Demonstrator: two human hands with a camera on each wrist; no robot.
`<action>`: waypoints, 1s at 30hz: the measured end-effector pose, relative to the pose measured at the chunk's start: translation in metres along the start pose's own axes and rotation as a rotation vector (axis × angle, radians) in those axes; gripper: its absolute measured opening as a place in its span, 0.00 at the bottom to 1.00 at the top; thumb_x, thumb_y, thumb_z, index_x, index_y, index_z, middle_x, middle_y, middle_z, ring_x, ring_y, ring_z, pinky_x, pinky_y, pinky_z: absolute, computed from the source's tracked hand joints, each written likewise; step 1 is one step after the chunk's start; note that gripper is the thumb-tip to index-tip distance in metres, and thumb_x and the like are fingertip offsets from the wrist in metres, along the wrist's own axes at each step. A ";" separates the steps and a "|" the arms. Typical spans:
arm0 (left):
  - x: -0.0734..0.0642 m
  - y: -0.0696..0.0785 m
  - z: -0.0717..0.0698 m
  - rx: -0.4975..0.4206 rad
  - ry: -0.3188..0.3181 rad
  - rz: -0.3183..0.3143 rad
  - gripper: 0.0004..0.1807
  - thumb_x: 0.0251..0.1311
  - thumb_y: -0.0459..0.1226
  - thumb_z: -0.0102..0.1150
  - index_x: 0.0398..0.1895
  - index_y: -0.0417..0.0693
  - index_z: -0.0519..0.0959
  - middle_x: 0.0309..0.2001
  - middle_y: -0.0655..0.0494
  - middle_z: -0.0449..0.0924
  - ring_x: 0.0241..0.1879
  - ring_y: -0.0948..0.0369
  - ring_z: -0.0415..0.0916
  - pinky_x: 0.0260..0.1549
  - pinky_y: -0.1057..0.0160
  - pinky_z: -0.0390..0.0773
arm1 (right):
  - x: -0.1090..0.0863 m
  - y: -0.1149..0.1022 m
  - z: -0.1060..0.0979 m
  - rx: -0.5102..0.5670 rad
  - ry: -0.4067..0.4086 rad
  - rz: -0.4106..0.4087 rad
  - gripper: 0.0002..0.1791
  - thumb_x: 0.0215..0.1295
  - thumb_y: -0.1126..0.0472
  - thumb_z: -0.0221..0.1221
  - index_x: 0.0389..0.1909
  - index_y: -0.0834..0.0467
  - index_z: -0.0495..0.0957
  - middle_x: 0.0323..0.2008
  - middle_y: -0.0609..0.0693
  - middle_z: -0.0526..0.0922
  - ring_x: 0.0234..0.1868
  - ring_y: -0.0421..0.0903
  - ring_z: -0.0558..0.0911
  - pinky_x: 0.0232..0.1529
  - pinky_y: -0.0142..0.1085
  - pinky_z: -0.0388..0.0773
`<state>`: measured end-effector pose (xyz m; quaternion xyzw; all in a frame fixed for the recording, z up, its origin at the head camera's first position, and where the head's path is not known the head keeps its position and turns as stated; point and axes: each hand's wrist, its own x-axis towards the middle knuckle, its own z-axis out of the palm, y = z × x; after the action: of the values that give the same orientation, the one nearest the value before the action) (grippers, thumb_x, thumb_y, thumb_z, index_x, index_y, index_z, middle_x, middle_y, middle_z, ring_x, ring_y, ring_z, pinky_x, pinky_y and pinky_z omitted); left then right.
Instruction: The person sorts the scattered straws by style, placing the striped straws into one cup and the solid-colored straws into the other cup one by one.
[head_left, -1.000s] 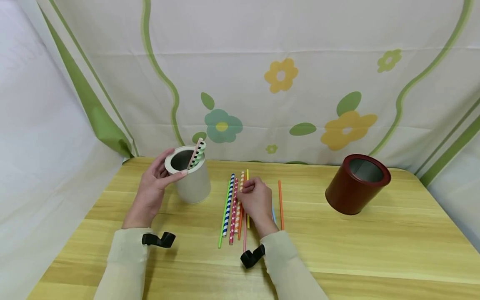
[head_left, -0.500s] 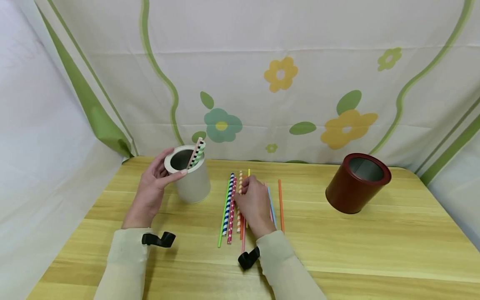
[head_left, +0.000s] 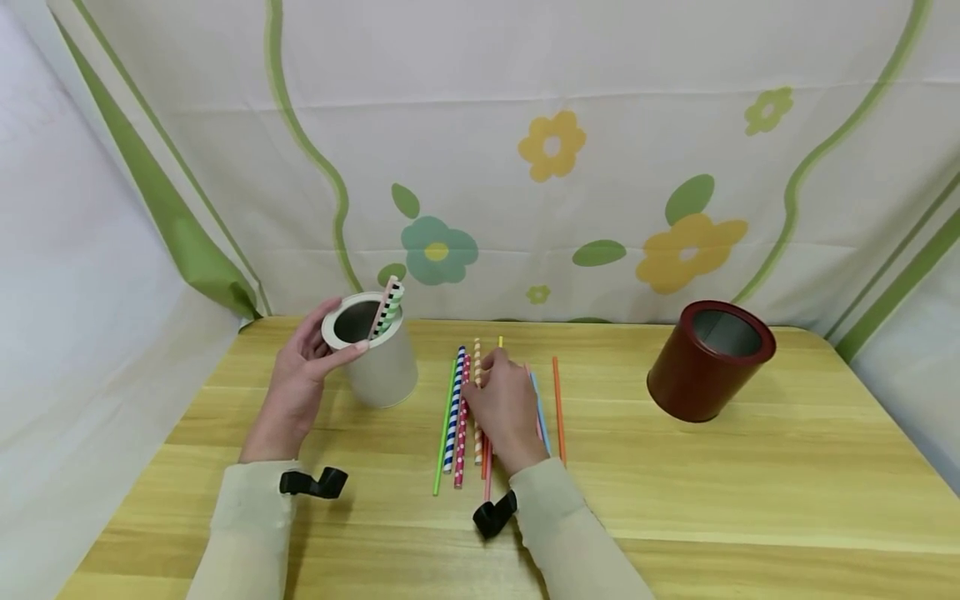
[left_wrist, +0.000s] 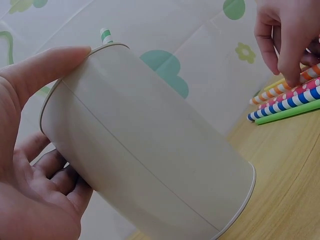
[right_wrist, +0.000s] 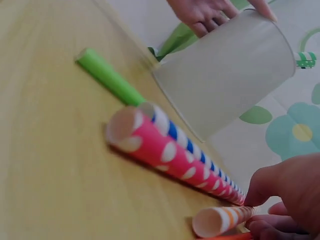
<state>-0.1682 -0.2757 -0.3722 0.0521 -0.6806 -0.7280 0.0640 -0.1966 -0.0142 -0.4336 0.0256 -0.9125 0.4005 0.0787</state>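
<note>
My left hand [head_left: 296, 379] grips the rim of a white can [head_left: 382, 367], thumb over the front and fingers behind it. Several straws [head_left: 388, 304], one pink and others striped, lean out of the can's mouth. My right hand [head_left: 506, 408] bends low over straws laid on the table, its thumb and fingers on either side of an orange-and-white striped straw [right_wrist: 220, 220]. Left of that lie a pink polka-dot straw [head_left: 461, 454], a blue-and-white striped straw [head_left: 452, 433] and a thin green straw [head_left: 438, 467]. The hand partly hides orange, pink and yellow straws.
Right of the hand lie a blue straw [head_left: 542, 421] and an orange straw [head_left: 558, 408]. A dark red can [head_left: 701, 375] stands at the right of the wooden table [head_left: 712, 508]. Behind the table hangs a flowered curtain [head_left: 480, 183].
My right hand has shifted slightly left over the straws, and the blue straw has come into fuller view beside it. The left hand keeps its hold on the white can.
</note>
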 end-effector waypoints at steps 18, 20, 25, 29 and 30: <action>0.002 -0.003 -0.001 -0.011 0.005 0.009 0.45 0.67 0.28 0.71 0.85 0.57 0.63 0.79 0.57 0.69 0.70 0.62 0.68 0.63 0.73 0.70 | 0.012 -0.004 -0.018 0.413 -0.007 0.252 0.16 0.65 0.59 0.74 0.52 0.58 0.86 0.41 0.55 0.91 0.35 0.48 0.88 0.31 0.36 0.84; 0.002 -0.003 -0.001 -0.011 0.006 0.007 0.46 0.67 0.28 0.71 0.85 0.57 0.63 0.79 0.57 0.69 0.70 0.62 0.68 0.64 0.73 0.69 | 0.013 -0.004 -0.020 0.453 0.001 0.257 0.15 0.65 0.59 0.73 0.51 0.58 0.87 0.41 0.55 0.91 0.35 0.48 0.88 0.31 0.35 0.83; 0.001 -0.003 -0.001 -0.013 0.008 0.002 0.45 0.67 0.28 0.71 0.84 0.58 0.64 0.79 0.58 0.68 0.70 0.62 0.68 0.64 0.73 0.69 | 0.015 -0.007 -0.025 0.585 0.015 0.262 0.15 0.67 0.63 0.70 0.54 0.57 0.87 0.43 0.55 0.90 0.36 0.46 0.87 0.35 0.34 0.85; 0.002 -0.003 0.000 -0.010 0.006 0.003 0.45 0.67 0.29 0.71 0.85 0.58 0.63 0.79 0.57 0.68 0.71 0.61 0.67 0.64 0.73 0.69 | 0.015 -0.010 -0.031 0.706 0.008 0.250 0.15 0.71 0.65 0.66 0.56 0.59 0.86 0.44 0.55 0.88 0.38 0.45 0.86 0.39 0.35 0.88; 0.002 -0.003 0.000 -0.009 0.006 0.004 0.46 0.67 0.29 0.71 0.85 0.57 0.63 0.80 0.57 0.68 0.71 0.61 0.67 0.64 0.73 0.69 | 0.015 -0.011 -0.032 0.726 0.006 0.248 0.15 0.71 0.66 0.66 0.57 0.59 0.86 0.44 0.55 0.88 0.38 0.44 0.86 0.40 0.35 0.88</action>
<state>-0.1700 -0.2755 -0.3751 0.0528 -0.6772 -0.7308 0.0675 -0.2067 0.0024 -0.4020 -0.0600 -0.7073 0.7041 0.0184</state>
